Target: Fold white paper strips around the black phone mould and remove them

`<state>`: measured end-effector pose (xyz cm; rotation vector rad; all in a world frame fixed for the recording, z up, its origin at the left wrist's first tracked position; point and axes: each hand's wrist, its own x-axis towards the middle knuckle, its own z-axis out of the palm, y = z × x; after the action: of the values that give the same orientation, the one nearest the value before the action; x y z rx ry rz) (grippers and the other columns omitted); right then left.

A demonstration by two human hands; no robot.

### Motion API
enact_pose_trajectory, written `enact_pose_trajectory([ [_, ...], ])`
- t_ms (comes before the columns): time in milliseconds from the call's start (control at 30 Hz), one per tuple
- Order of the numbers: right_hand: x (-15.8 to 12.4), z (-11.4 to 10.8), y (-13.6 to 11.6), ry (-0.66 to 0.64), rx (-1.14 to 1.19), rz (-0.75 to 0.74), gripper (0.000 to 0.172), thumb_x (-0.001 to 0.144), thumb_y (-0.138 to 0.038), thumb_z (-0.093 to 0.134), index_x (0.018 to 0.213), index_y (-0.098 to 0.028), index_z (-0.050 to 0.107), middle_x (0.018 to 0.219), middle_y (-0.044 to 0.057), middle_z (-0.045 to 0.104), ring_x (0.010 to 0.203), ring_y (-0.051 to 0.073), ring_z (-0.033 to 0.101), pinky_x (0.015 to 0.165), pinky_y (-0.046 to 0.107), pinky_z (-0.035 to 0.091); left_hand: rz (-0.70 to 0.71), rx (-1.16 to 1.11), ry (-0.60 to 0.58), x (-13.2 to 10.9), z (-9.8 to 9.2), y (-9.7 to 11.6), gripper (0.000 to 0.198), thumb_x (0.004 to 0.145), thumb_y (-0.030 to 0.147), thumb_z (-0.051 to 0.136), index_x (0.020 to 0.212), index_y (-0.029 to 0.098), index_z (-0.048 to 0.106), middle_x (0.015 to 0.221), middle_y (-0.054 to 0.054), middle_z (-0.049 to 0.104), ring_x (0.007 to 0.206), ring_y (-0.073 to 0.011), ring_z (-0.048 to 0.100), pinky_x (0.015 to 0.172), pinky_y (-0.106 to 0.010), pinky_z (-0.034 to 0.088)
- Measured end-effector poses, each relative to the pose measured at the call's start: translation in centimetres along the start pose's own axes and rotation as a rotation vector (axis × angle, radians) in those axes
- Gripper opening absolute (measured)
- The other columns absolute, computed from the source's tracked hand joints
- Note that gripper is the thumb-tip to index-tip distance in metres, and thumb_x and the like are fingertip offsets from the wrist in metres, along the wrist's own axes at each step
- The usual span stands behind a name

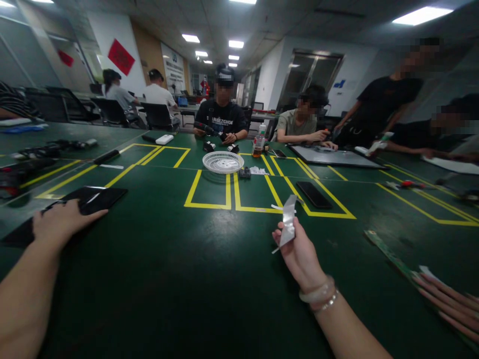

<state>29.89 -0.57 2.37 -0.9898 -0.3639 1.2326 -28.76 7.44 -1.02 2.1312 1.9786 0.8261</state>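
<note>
My right hand (299, 254) is raised over the green table (179, 269) and pinches a thin silvery strip of film or tape (289, 219) that stands up from my fingers. A bracelet circles that wrist. My left hand (62, 222) lies flat, fingers spread, on a flat black panel (95, 198) at the table's left side.
A black phone (313, 194) lies inside yellow floor-tape boxes ahead. A white fan grille (223, 161), a drink bottle (259, 141) and small black parts sit further back. Several seated people work across the table. A green circuit strip (389, 254) and pink rods (452, 304) lie at right.
</note>
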Motion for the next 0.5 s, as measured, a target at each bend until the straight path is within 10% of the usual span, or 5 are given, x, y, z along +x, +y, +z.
enact_pose_trajectory([
  [133,0.1,0.1,-0.3,-0.007,0.038,0.054,0.029,0.102,-0.033,0.040,0.085,-0.018,0.058,0.066,-0.004,0.059,0.048,0.008,0.051,0.061,0.024,0.057,-0.040,0.081,0.234,1.0,0.6,1.6,0.072,0.057,0.069,0.069,0.092,0.006,0.067,0.105,-0.020,0.067,0.134,-0.0601,0.013,0.087,-0.066,0.013],
  [267,0.3,0.1,-0.3,0.000,0.057,0.098,0.028,0.102,-0.031,0.040,0.085,-0.018,0.058,0.066,-0.004,0.060,0.047,0.007,0.052,0.060,0.025,0.057,-0.042,0.161,0.049,1.4,2.3,9.6,0.091,0.061,0.074,0.066,0.123,0.007,0.061,0.120,-0.020,0.063,0.124,-0.0504,0.045,0.097,-0.062,0.028],
  [500,0.2,0.1,-0.3,-0.022,0.062,0.086,0.012,0.098,-0.029,0.052,0.097,-0.022,0.061,0.075,-0.003,0.066,0.052,0.008,0.058,0.062,0.024,0.058,0.508,0.052,-0.284,-3.7,7.5,25.5,0.080,0.068,0.061,0.078,0.133,0.021,0.055,0.132,-0.010,0.058,0.124,-0.0345,0.052,0.118,-0.057,0.019],
])
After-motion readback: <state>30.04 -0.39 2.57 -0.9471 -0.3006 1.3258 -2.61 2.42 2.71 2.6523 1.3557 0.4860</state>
